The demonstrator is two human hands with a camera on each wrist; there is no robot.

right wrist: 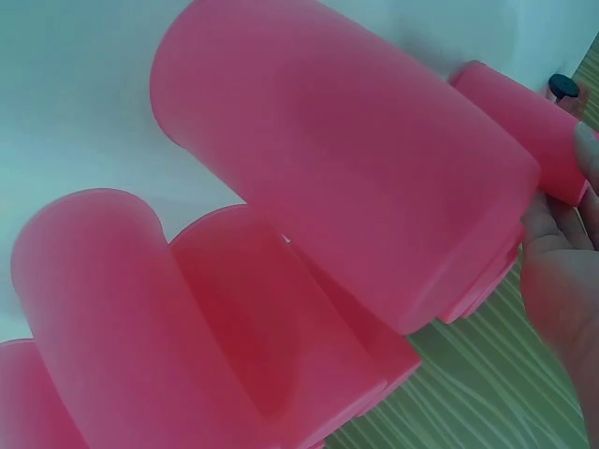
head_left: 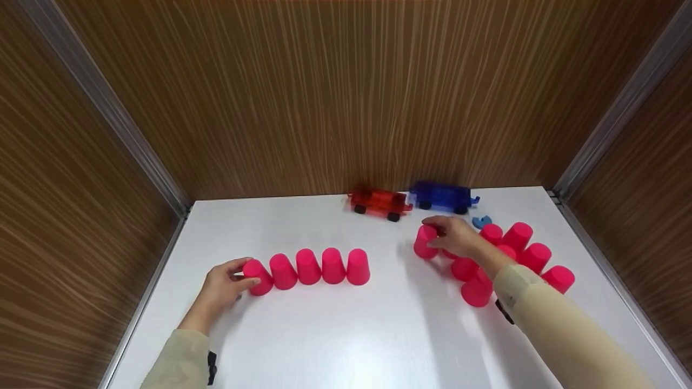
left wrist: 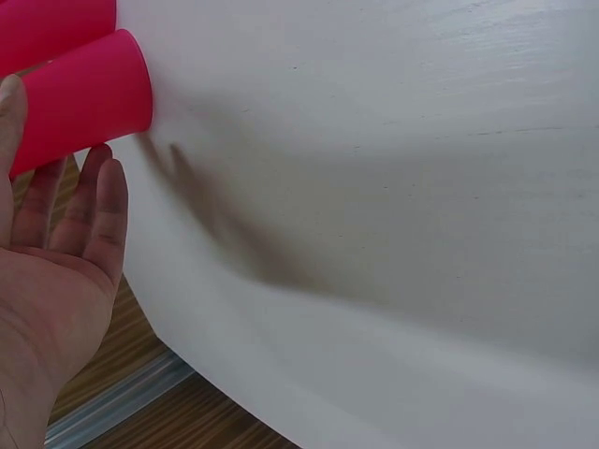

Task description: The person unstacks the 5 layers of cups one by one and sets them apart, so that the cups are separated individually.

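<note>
Several upside-down pink cups (head_left: 333, 266) stand in a slightly curved row on the white table. My left hand (head_left: 219, 286) pinches the leftmost cup (head_left: 258, 278) between thumb and fingers; in the left wrist view the thumb lies on one side of this cup (left wrist: 89, 98) and the fingers on the other. At the right, my right hand (head_left: 457, 237) grips another pink cup (head_left: 425, 242) by its upper part, beside a cluster of cups (head_left: 535, 257). My right forearm covers some of that cluster. Large nearby cups (right wrist: 328, 140) fill much of the right wrist view.
Along the back wall stand a red transparent toy car (head_left: 380, 201) and a blue one (head_left: 443, 197), both with black wheels. A small light-blue curved piece (head_left: 481, 222) lies behind the cluster. Wood-patterned panels (head_left: 346, 97) enclose the white table (head_left: 335, 335) at back and sides.
</note>
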